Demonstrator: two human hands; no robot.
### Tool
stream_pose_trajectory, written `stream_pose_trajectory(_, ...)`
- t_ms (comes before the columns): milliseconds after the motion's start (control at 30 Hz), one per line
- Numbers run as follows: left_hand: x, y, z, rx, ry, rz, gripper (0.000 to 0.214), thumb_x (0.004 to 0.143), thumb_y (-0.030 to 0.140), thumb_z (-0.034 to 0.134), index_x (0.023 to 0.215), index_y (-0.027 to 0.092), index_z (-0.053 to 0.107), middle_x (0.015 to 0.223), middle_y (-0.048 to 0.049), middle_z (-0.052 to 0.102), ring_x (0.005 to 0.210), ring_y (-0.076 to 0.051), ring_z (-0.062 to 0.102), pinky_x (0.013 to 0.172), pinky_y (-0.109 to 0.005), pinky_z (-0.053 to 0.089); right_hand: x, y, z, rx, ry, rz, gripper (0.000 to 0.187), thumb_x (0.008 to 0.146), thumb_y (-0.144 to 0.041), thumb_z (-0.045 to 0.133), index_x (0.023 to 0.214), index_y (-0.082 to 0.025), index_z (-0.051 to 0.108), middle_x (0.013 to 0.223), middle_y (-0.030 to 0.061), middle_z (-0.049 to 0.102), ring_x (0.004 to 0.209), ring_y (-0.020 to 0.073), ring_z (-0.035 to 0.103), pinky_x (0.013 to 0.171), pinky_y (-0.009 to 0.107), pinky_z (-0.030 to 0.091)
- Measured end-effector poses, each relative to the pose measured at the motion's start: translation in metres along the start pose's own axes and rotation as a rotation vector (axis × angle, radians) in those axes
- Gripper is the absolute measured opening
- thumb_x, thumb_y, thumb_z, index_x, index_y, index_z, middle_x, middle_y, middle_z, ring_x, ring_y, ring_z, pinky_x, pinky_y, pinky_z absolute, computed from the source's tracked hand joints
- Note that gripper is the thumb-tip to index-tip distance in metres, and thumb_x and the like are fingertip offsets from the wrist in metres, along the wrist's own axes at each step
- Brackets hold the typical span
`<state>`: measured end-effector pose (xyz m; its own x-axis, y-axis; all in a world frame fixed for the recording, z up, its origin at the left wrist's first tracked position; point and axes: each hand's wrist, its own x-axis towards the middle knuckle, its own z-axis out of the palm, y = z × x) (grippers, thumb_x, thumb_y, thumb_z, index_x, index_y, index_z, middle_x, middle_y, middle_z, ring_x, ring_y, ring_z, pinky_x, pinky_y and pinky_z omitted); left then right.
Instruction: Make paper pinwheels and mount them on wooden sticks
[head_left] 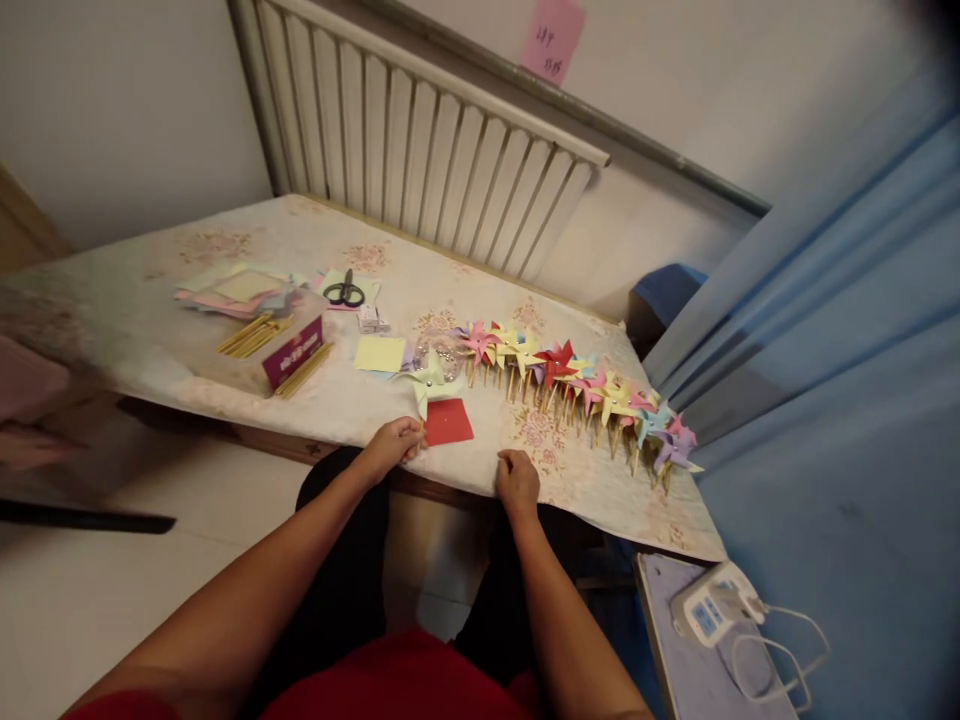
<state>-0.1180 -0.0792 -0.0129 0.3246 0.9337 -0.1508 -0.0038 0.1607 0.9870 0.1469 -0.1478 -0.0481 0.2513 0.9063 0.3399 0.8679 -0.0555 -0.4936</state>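
My left hand (391,445) rests at the table's near edge, fingers curled, touching the left corner of a red paper square (448,421). My right hand (516,480) lies on the table edge a little to the right, fingers curled under, nothing visible in it. Just beyond the red square lies a pale green pinwheel (429,383) on a stick, next to a clear bag of small beads (442,355). A row of several finished paper pinwheels (577,385) in pink, yellow, red and purple runs from the table's middle to its right end.
A yellow paper square (380,353), black scissors (344,292), a stack of coloured papers (236,290) and a box with wooden sticks (289,350) lie at the left. A radiator (420,140) stands behind the floral tablecloth (187,330). A white device with a cable (712,605) sits at the lower right beside a blue curtain (840,350).
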Motion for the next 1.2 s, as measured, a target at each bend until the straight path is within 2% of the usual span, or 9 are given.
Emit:
stream_pose_trajectory(133, 0.001, -0.001, 0.003, 0.0, 0.021, 0.007, 0.031, 0.072, 0.046, 0.068, 0.074, 0.017, 0.057, 0.053, 0.0046, 0.052, 0.045, -0.008, 0.039, 0.048, -0.021, 0.03, -0.007, 0.001, 0.003, 0.017, 0.023, -0.015, 0.027, 0.087, -0.013, 0.047, 0.095, -0.016, 0.072, 0.092, 0.0093, 0.07, 0.088, 0.0219, 0.063, 0.084, 0.032, 0.048)
stream_pose_trajectory(533, 0.009, -0.022, 0.006, 0.005, 0.056, 0.037, 0.024, 0.077, 0.037, 0.066, 0.071, 0.016, 0.056, 0.054, 0.0018, 0.057, 0.042, -0.007, 0.041, 0.044, -0.022, 0.03, -0.037, -0.001, 0.01, 0.086, 0.132, -0.067, 0.026, 0.08, -0.006, 0.046, 0.088, -0.017, 0.068, 0.091, 0.0101, 0.065, 0.093, 0.0239, 0.059, 0.091, 0.038, 0.047)
stream_pose_trajectory(633, 0.012, -0.025, 0.006, 0.0, 0.069, 0.041, 0.021, 0.079, 0.034, 0.065, 0.073, 0.016, 0.057, 0.057, 0.0006, 0.06, 0.042, -0.007, 0.042, 0.043, -0.022, 0.03, -0.045, -0.001, 0.013, 0.103, 0.135, -0.085, 0.026, 0.08, -0.005, 0.046, 0.087, -0.018, 0.068, 0.096, 0.0105, 0.065, 0.097, 0.0238, 0.059, 0.093, 0.038, 0.047)
stream_pose_trajectory(800, 0.012, -0.027, 0.006, -0.001, 0.072, 0.046, 0.021, 0.081, 0.033, 0.064, 0.072, 0.016, 0.057, 0.052, 0.0022, 0.056, 0.04, -0.007, 0.04, 0.043, -0.021, 0.029, -0.051, 0.0, 0.017, 0.138, 0.137, -0.1, 0.026, 0.081, -0.007, 0.046, 0.088, -0.018, 0.068, 0.109, 0.0134, 0.065, 0.106, 0.0234, 0.06, 0.097, 0.036, 0.048)
stream_pose_trajectory(1200, 0.009, -0.026, 0.007, -0.014, 0.063, 0.047, 0.022, 0.082, 0.034, 0.064, 0.073, 0.016, 0.056, 0.053, 0.0017, 0.057, 0.041, -0.007, 0.041, 0.043, -0.021, 0.029, -0.054, -0.002, 0.018, 0.177, 0.103, -0.034, 0.027, 0.082, -0.011, 0.044, 0.09, -0.016, 0.069, 0.115, 0.0166, 0.064, 0.107, 0.0251, 0.062, 0.097, 0.038, 0.049)
